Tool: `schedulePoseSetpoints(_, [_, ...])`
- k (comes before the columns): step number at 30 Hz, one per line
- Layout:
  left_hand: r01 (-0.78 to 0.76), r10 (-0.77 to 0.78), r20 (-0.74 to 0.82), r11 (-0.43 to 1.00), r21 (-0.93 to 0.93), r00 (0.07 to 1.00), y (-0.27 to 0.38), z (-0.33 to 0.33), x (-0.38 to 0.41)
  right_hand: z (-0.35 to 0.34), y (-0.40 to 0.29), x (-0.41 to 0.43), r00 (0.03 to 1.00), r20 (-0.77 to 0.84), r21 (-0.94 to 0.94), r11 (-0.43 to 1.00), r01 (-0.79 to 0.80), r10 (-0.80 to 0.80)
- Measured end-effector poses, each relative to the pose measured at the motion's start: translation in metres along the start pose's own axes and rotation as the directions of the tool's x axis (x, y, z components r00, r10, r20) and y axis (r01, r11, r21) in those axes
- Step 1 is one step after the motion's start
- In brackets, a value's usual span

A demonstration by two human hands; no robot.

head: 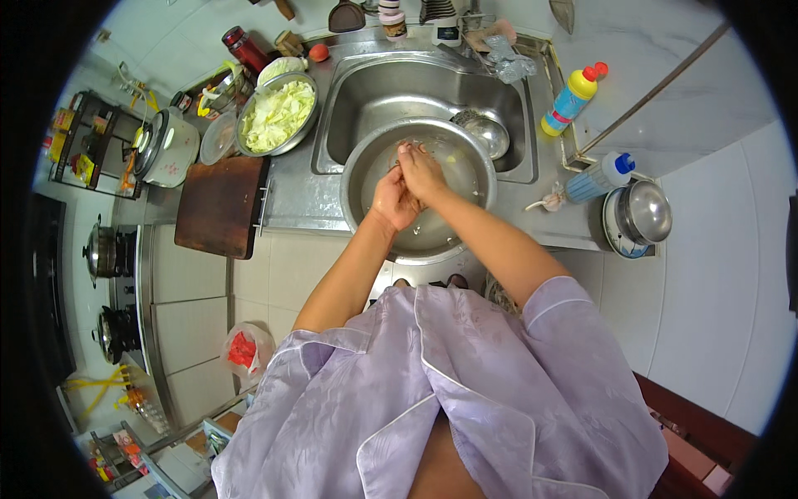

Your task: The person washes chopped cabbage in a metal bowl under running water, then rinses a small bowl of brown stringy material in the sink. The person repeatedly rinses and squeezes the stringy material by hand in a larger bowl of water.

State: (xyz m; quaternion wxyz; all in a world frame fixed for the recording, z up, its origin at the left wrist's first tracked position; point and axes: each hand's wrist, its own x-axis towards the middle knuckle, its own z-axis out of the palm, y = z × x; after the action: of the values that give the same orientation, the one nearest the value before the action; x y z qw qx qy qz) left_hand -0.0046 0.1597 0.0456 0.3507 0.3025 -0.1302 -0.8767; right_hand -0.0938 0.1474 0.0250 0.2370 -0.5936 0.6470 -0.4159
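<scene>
A large metal basin (pixel 419 256) of water rests over the front edge of a stainless steel sink (pixel 374 81). Above the water, my left hand (pixel 396 198) and my right hand (pixel 421 173) are pressed together. Small reddish-brown pieces show at the fingertips, but what lies between the palms is hidden. Pale scraps float in the basin. A round metal ladle or bowl (pixel 488 137) and a wire scourer (pixel 466 116) lie in the sink behind it. To the left stands a metal bowl (pixel 265 151) of torn cabbage leaves (pixel 278 115).
A wooden cutting board (pixel 218 206) overhangs the counter at left, near a rice cooker (pixel 171 150). Right of the sink are a yellow-and-blue bottle (pixel 569 103), a blue-capped bottle (pixel 598 179), garlic (pixel 552 199) and stacked bowls (pixel 645 212). A tomato (pixel 319 53) sits behind.
</scene>
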Motion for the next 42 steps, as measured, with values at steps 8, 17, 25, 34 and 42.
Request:
schedulePoseSetpoints(8, [0.189, 0.154, -0.379, 0.663, 0.725, 0.913, 0.028, -0.051, 0.002, -0.063, -0.001, 0.019, 0.851, 0.444, -0.307, 0.940, -0.150, 0.281])
schedulePoseSetpoints(17, [0.242, 0.375, -0.051, -0.485, 0.840, 0.926, 0.003, -0.028, 0.014, -0.028, 0.019, -0.019, 0.863, 0.459, -0.620, 0.772, 0.140, 0.212])
schedulePoseSetpoints(25, [0.185, -0.196, -0.086, 0.976, -0.117, 0.977, 0.030, -0.028, 0.024, -0.004, 0.034, 0.003, 0.876, 0.364, 0.238, 0.878, -0.415, 0.315])
schedulePoseSetpoints(34, [-0.039, 0.051, -0.096, 0.991, 0.126, 0.994, -0.008, -0.007, 0.037, -0.002, -0.019, 0.005, 0.849, -0.040, 0.433, 0.774, -0.461, 0.528])
schedulePoseSetpoints(42, [-0.030, 0.085, 0.427, 0.991, -0.133, 0.900, 0.012, -0.084, 0.056, 0.025, -0.030, -0.010, 0.945, 0.004, 0.134, 0.937, -0.323, 0.326])
